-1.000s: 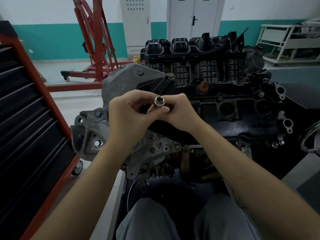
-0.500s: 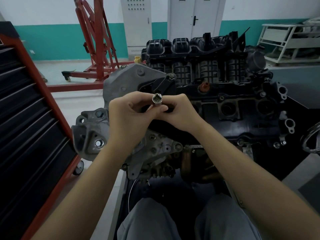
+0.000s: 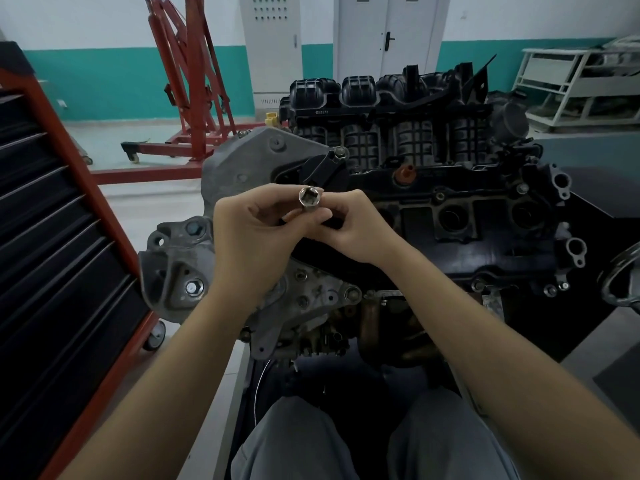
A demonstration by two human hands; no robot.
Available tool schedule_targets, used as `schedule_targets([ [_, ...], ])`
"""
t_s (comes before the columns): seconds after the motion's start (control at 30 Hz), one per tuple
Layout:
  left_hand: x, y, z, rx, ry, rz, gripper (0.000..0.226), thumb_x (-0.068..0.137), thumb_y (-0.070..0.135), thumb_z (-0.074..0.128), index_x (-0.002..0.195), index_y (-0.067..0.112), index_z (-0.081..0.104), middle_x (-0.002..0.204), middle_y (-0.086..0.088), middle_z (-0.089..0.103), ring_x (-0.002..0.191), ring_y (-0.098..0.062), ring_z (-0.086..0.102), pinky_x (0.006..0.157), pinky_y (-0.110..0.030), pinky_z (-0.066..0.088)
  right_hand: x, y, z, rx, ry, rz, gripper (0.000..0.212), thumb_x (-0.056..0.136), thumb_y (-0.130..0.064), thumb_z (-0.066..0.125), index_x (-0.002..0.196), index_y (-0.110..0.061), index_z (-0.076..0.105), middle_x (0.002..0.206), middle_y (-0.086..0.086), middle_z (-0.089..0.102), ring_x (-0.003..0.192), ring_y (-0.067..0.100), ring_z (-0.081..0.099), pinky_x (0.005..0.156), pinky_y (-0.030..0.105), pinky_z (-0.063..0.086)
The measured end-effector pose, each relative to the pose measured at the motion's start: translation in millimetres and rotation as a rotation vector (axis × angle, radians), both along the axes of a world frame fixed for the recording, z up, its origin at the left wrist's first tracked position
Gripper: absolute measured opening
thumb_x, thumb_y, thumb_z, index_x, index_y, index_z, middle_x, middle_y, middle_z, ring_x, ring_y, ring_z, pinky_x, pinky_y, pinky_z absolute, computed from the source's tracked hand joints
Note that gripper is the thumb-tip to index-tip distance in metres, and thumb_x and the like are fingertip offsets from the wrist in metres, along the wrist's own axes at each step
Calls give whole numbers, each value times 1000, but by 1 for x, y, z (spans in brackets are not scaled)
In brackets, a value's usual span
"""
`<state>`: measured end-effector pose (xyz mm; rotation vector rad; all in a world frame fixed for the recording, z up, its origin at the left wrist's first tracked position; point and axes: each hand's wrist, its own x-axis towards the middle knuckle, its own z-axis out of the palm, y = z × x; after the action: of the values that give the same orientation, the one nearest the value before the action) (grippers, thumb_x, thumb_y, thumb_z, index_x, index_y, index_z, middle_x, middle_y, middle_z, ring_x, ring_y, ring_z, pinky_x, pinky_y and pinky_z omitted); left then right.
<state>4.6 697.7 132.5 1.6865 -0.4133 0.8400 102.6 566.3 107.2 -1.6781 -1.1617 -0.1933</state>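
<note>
- Shifted slightly leftward since a second ago, a short silver steel socket (image 3: 310,201) now turns its six-sided mouth towards the camera.
- Both the left hand (image 3: 249,237) and the right hand (image 3: 356,226) pinch it between curled fingertips, raised in front of a dark, stripped car engine (image 3: 450,216).
- A slack fingertip hold could let the socket slip and fall among the engine's brackets and pipes below.

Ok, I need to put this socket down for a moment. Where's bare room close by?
Bare floor lies between the red cabinet and the engine, up to the crane base. The dark flat patch right of the engine looks free too. The engine top is crowded with bolts, ports and ribs, under the left hand and right hand pinching the socket.
</note>
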Motion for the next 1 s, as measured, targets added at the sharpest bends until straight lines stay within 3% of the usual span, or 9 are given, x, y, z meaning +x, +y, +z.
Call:
schedule_targets([
  [0.07, -1, 2, 1, -69, 56, -94, 31, 73, -8, 75, 101, 6, 71, 93, 3, 74, 85, -14, 72, 78, -21, 55, -1, -1, 0, -1, 3, 7, 27, 85, 1, 68, 108, -14, 65, 96, 2, 71, 93, 9, 68, 82, 23, 52],
  [0.13, -2, 4, 0, -100, 91, -158, 31, 75, -10, 73, 103, 3, 70, 95, -4, 74, 89, -20, 72, 80, -26, 56, -2, -1, 1, 7, 5, -5, 27, 84, 0, 69, 106, -17, 65, 93, -2, 70, 90, 7, 69, 81, 22, 52],
  [0.23, -1, 2, 0, 13, 67, -74, 31, 70, -2, 80, 99, 6, 72, 92, -5, 74, 88, -18, 72, 82, -29, 57, 0, -2, 1, 19, -5, -47, 20, 84, -1, 70, 100, -13, 69, 92, 6, 72, 90, 17, 70, 82, 36, 56],
  [0.33, 1, 1, 0, 38, 24, 41, 25, 68, 4, 84, 89, 13, 73, 85, 4, 74, 80, -12, 72, 76, -26, 57, 2, -1, 0, 15, -13, -60, 15, 82, 0, 73, 96, 2, 71, 91, 17, 72, 89, 29, 70, 81, 48, 55],
  [0.47, 1, 3, -1, -37, 56, -48, 28, 73, -2, 78, 94, 16, 72, 89, 11, 75, 85, -11, 72, 78, -21, 55, 0, -1, 0, 1, -15, -32, 26, 84, 4, 69, 110, 0, 67, 100, 11, 71, 95, 19, 69, 86, 30, 53],
  [0.6, 0, 3, -2, -80, 92, -118, 31, 75, -8, 74, 103, 5, 70, 95, -1, 75, 88, -17, 72, 81, -24, 55, -1, 0, 1, 26, -6, -33, 30, 83, 2, 70, 108, -14, 66, 93, -3, 70, 89, 6, 68, 81, 22, 51],
  [0.73, 2, 1, -2, 48, 42, 72, 23, 68, 5, 84, 89, 6, 74, 85, -3, 74, 81, -17, 71, 77, -29, 57, 1, -1, 0, 26, -22, -62, 13, 83, -1, 72, 95, -7, 71, 88, 10, 73, 86, 23, 70, 79, 45, 55],
  [0.8, 3, 0, -2, 37, 27, 125, 22, 68, 8, 85, 87, 12, 75, 84, 3, 74, 79, -12, 71, 75, -25, 57, 2, -1, -1, 22, -8, -56, 13, 83, -1, 73, 96, 0, 71, 89, 15, 72, 87, 27, 70, 80, 49, 54],
  [1.0, 3, 2, -1, -34, 67, -103, 32, 74, -7, 75, 97, 14, 71, 89, 7, 75, 87, -14, 72, 80, -22, 55, -2, 0, 1, 41, 7, 1, 34, 83, 2, 69, 111, -16, 63, 97, -2, 70, 92, 6, 68, 82, 22, 51],
])
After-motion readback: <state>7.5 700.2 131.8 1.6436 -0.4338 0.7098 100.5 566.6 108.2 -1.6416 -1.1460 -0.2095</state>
